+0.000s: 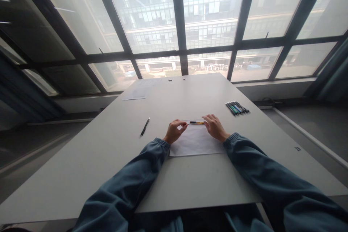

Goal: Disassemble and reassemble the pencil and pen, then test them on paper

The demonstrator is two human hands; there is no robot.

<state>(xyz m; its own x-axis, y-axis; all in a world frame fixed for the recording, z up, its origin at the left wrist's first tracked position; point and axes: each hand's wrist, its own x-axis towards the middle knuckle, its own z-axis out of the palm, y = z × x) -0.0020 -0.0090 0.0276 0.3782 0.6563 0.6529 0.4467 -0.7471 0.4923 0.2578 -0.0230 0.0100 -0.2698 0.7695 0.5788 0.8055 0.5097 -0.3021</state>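
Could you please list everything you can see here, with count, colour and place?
pen: one, yellow and black, held level between both hands above the sheet.
sheet of paper: one, white, on the table under the hands.
loose pen: one, dark, lying on the table off to the left.
row of pens: several, dark with some green and blue, side by side on the table to the right.
far papers: white, count unclear, at the far left of the table.
table: one, pale grey, in front of the windows.
windows: large panes in dark frames, behind the table.
sleeves: two, blue.
left hand: at the pen's left end.
right hand: at the pen's right end.
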